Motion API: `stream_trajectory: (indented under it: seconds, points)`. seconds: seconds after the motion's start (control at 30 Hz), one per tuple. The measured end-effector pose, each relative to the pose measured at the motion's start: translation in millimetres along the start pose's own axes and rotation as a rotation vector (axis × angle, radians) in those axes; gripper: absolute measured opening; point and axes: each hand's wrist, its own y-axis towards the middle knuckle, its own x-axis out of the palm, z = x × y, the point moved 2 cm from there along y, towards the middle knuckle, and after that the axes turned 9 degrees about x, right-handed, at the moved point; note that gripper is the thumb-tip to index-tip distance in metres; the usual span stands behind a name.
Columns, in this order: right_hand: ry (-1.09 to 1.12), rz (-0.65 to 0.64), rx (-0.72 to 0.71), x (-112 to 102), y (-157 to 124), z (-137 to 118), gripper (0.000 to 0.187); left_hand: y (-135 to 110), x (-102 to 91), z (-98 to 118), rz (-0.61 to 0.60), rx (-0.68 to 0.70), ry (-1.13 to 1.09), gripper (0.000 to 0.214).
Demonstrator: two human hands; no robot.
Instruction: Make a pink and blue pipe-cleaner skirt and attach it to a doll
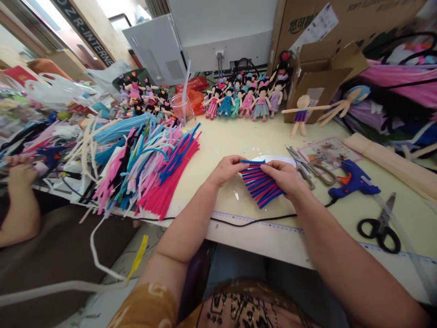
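My left hand [228,169] and my right hand [284,177] meet over the pale table [221,136], both pinched on a small bundle of pink and blue pipe cleaners [260,184]. The sticks lie side by side like a fan, and one blue stick runs across their top between my fingertips. A white disc [278,159] lies just behind the bundle. A big heap of loose pipe cleaners [150,159] in pink, blue, white and black lies to my left.
Rows of small pipe-cleaner dolls [244,98] stand at the back, one unfinished doll [301,114] leaning on a cardboard box [317,84]. Grey scissors [309,168], a blue glue gun [353,180] and black scissors [380,225] lie to my right. Another person's hand [18,175] works at far left.
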Motion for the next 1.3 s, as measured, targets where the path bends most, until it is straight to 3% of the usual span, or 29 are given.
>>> stream_trajectory:
  seconds: [0.33, 0.6, 0.9, 1.1, 1.3]
  points:
    - [-0.027, 0.012, 0.022, -2, 0, -1, 0.028, 0, -0.7, -1, -0.042, 0.016, -0.053, 0.037]
    - [-0.01, -0.029, 0.014, 1, 0, 2, 0.029, 0, -2.0, -4, -0.017, 0.021, 0.155, 0.03]
    - [-0.027, -0.024, -0.018, 2, 1, 2, 0.03, 0, -1.2, -3, -0.031, -0.016, 0.046, 0.033]
    - [-0.172, -0.131, 0.019, -5, 4, 4, 0.029, 5, -5.3, -6, 0.104, -0.029, -0.01, 0.026]
    - [-0.189, -0.175, 0.052, -3, 9, 14, 0.024, 7, -5.5, -8, 0.102, 0.103, 0.1, 0.023]
